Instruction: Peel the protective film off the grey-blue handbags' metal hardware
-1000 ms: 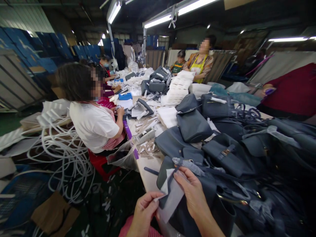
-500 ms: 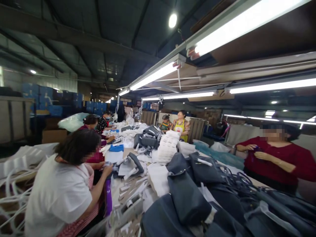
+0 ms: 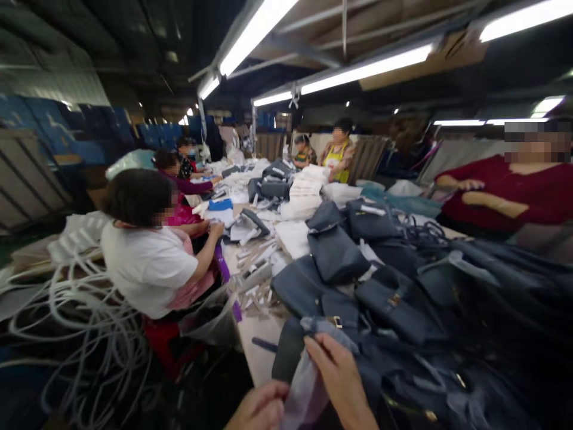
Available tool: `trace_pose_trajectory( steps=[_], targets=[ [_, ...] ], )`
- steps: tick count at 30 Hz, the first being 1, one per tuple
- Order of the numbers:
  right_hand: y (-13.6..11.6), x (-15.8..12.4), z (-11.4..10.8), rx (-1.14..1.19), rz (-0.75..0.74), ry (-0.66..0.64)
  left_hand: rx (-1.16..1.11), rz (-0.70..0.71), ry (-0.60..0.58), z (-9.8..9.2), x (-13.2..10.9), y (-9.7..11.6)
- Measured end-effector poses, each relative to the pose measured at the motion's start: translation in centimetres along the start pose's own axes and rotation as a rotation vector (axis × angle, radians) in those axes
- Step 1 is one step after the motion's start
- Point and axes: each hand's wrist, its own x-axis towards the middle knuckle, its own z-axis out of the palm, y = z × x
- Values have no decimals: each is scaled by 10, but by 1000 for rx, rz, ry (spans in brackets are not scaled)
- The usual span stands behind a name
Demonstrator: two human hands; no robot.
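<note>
My right hand (image 3: 339, 377) pinches a translucent whitish sheet (image 3: 306, 391), thin like plastic film or tissue, at the lower middle of the head view. Fingers curled, my left hand (image 3: 258, 407) grips the lower left edge of the same sheet at the bottom of the picture. Just beyond the sheet, a dark blue-grey handbag (image 3: 287, 352) lies on the table, partly hidden by it. Past my hands, more dark handbags (image 3: 335, 251) are heaped, some with gold-coloured buckles (image 3: 394, 300).
White padding (image 3: 308, 185) is stacked mid-table. Scraps and a small tray stand near the left edge of the table (image 3: 255, 340). At left, a co-worker in a white top (image 3: 143, 263) sits on a red stool (image 3: 161, 343), white tubing (image 3: 89, 316) behind. Another in red (image 3: 496, 191) is across.
The view has tipped downward. Both my hands have come into sight at the bottom with the translucent sheet. The co-worker in red has lowered their hands.
</note>
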Motion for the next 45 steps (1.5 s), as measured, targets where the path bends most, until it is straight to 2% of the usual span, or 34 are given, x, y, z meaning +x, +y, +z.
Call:
trace_pose_trajectory(
  steps=[1,2,3,7,9,12,15,18,20,22,24,30,34,37,42,45],
  targets=[
    [3,-8,3,12,38,-1,-8,5,-58,4,-4,2],
    [5,-12,4,25,69,-6,3,12,-66,8,-3,6],
    [6,-13,5,39,95,-13,-12,15,-34,12,3,11],
    [5,-7,5,86,121,-14,-78,-39,-104,26,29,27],
    [2,-5,4,108,127,-12,-117,-62,-120,31,34,29],
    [-2,-11,-2,136,129,9,-202,-97,-84,39,31,27],
    [-1,-29,-15,169,157,54,-305,-139,-34,49,29,24],
    [10,-55,-26,275,225,25,-389,-183,-5,61,29,25],
    [19,-73,-27,357,239,22,-426,-203,10,69,30,27],
    [26,-85,-23,373,235,94,-451,-216,17,75,29,31],
    [29,-91,-18,333,248,179,-467,-221,15,79,29,35],
    [21,-94,-18,379,336,171,-486,-196,16,81,32,39],
    [19,-102,-17,430,351,283,-519,-187,20,80,40,38],
    [24,-108,-15,405,280,302,-571,-195,28,81,50,37],
    [33,-110,-17,145,-116,162,-656,-222,13,80,64,41],
    [36,-108,-18,-9,-172,164,-686,-207,-12,75,64,44]
  ],
)
